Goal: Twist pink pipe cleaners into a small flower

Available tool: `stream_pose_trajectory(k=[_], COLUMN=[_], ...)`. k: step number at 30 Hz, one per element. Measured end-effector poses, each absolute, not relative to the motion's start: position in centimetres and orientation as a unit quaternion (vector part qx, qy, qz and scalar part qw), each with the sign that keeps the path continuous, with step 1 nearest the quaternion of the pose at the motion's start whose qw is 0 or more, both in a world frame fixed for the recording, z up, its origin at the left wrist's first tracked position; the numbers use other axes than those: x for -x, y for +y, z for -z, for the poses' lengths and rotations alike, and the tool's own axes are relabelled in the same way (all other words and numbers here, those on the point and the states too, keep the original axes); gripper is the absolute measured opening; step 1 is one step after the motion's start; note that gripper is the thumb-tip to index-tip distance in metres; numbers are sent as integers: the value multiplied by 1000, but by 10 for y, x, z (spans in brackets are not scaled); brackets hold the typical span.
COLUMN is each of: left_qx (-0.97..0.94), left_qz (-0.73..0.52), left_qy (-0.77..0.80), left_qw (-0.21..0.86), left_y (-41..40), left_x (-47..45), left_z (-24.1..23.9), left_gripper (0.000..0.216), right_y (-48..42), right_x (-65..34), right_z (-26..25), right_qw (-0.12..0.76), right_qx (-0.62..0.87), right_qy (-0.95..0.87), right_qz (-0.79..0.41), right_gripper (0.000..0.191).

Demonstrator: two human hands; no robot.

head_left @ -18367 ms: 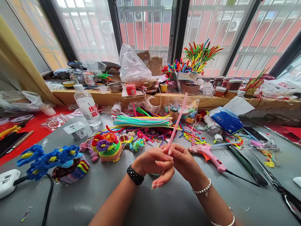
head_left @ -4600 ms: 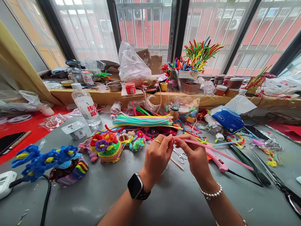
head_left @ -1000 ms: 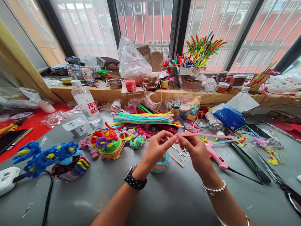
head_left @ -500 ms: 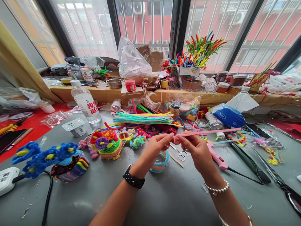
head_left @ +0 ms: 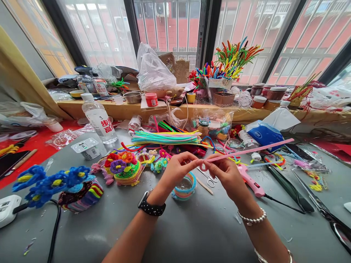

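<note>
Between my two hands is a pink pipe cleaner [head_left: 255, 149], with a small loop at its near end. My left hand [head_left: 182, 168] pinches it at the loop, thumb and forefinger together. Close by on the right, my right hand [head_left: 225, 171] grips it too, and the long straight length sticks out up and to the right past that hand. Below the hands a round container wrapped in blue and peach pipe cleaners [head_left: 184, 187] stands on the grey table. Small scissors [head_left: 210, 180] and a thin wooden stick [head_left: 205, 185] lie beside it, partly under the right hand.
A bundle of pipe cleaners [head_left: 167, 137] lies behind the hands. Blue fuzzy flowers [head_left: 56, 182] and a flower-topped piece [head_left: 127, 175] stand left. A pink glue gun [head_left: 252, 182] with its cord and large black-handled scissors [head_left: 326, 213] lie right. A water bottle [head_left: 100, 122] stands back left.
The pink pipe cleaner's free end has swung up and further right. My left hand has shifted slightly, fingers now straighter over the loop; both hands keep their hold.
</note>
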State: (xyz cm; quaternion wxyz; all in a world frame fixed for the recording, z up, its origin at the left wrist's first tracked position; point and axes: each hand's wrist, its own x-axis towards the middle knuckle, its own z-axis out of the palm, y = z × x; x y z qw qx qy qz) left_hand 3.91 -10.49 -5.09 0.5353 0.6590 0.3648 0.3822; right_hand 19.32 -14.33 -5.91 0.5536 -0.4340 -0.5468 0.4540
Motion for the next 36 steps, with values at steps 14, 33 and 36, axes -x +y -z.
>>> stream_pose_trajectory(k=[14, 33, 36], left_qx=[-824, -777, -761], left_qz=[-434, -464, -473], left_qy=[327, 351, 356], left_qw=[162, 239, 266], left_y=[-108, -113, -115], left_x=[-46, -52, -54], left_z=[57, 56, 55], left_gripper=[14, 18, 18], right_y=[-142, -143, -142], right_x=[-189, -184, -184], right_z=[64, 67, 69], right_qw=[575, 641, 646], right_qx=[421, 437, 439], right_qy=[-537, -485, -485], right_qz=[-452, -405, -394], right_gripper=[20, 14, 12])
